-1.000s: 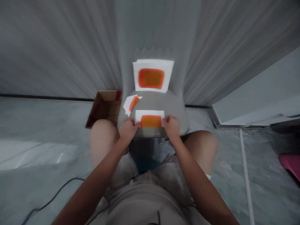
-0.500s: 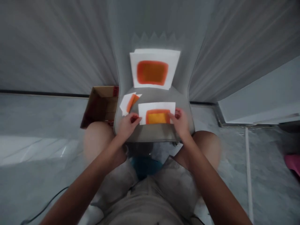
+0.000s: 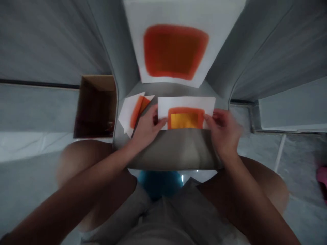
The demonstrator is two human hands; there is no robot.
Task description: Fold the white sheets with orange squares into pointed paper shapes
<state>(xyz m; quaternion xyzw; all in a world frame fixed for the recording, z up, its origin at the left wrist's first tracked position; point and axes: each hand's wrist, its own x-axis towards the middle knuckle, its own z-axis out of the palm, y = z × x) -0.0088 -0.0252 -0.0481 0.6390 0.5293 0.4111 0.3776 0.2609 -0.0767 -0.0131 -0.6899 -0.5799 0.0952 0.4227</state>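
Observation:
A white paper sheet with an orange-bordered yellow rectangle (image 3: 186, 113) lies on the grey chair seat (image 3: 178, 153). My left hand (image 3: 145, 127) pinches its left edge with closed fingers. My right hand (image 3: 224, 131) pinches its right edge the same way. A stack of white sheets with a large orange patch (image 3: 176, 47) leans against the chair back. A smaller folded white-and-orange paper (image 3: 133, 112) lies on the seat just left of my left hand.
An open brown cardboard box (image 3: 95, 105) stands on the floor left of the chair. Grey curtains hang behind. My bare knees flank the seat. A white rod (image 3: 279, 153) and a pink object (image 3: 322, 177) lie on the floor at the right.
The view has moved in close to the chair. Both hands have slid the sheet farther back on the seat, and its yellow centre now shows.

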